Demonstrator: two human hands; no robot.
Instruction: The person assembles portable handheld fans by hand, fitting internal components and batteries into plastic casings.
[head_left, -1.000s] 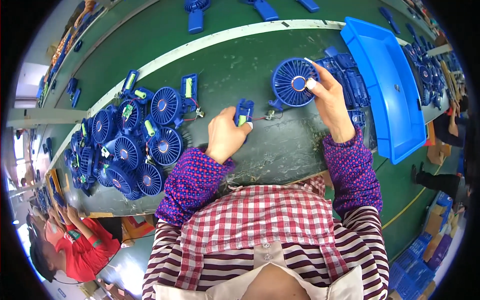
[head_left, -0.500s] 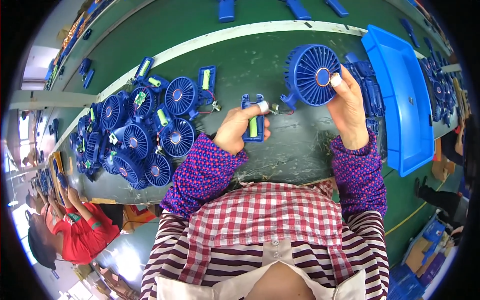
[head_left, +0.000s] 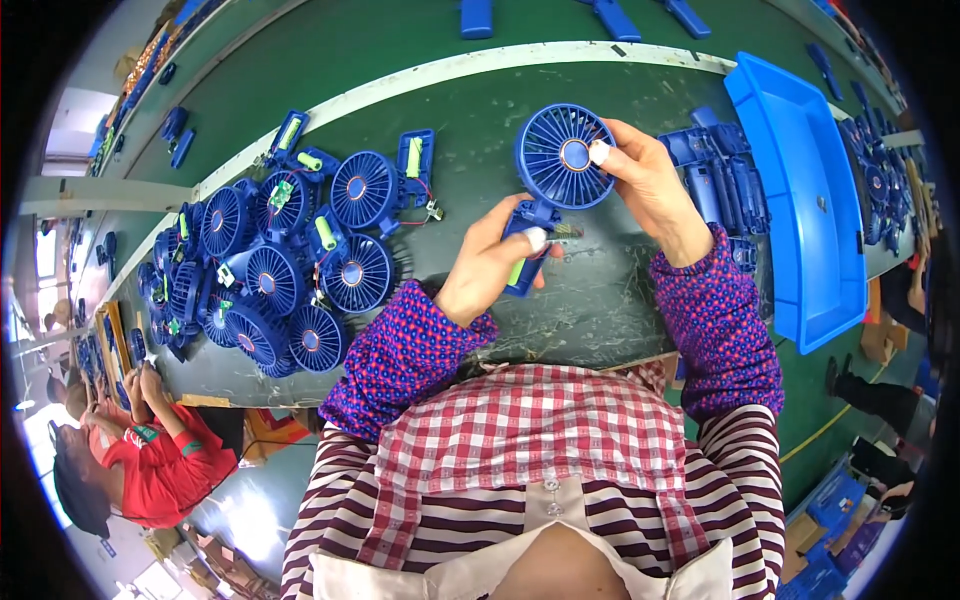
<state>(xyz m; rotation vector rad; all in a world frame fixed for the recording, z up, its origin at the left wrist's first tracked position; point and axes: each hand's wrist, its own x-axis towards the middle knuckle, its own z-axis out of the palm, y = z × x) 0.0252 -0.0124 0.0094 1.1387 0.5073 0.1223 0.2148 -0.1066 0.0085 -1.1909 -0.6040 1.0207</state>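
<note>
My left hand [head_left: 487,262] is closed around a blue handle housing [head_left: 517,280] with a green battery cell showing in it. A round blue fan head [head_left: 560,158] sits at the top of that housing, its neck against the housing's upper end. Whether the two are locked together I cannot tell. My right hand [head_left: 645,180] pinches the fan head by its right rim, with white wrapping on the thumb. To the left lies a pile of similar blue fans [head_left: 272,284], some with green cells and small circuit boards showing.
Right of my hands, blue handle shells [head_left: 722,185] lie stacked beside a long blue plastic tray [head_left: 800,200]. A white strip [head_left: 470,62] crosses the green bench behind. At the lower left, a person in a red shirt [head_left: 170,465] works at the same bench.
My right hand has brought the fan head left and down to the handle housing. My left hand has shifted slightly right, and the housing now tilts.
</note>
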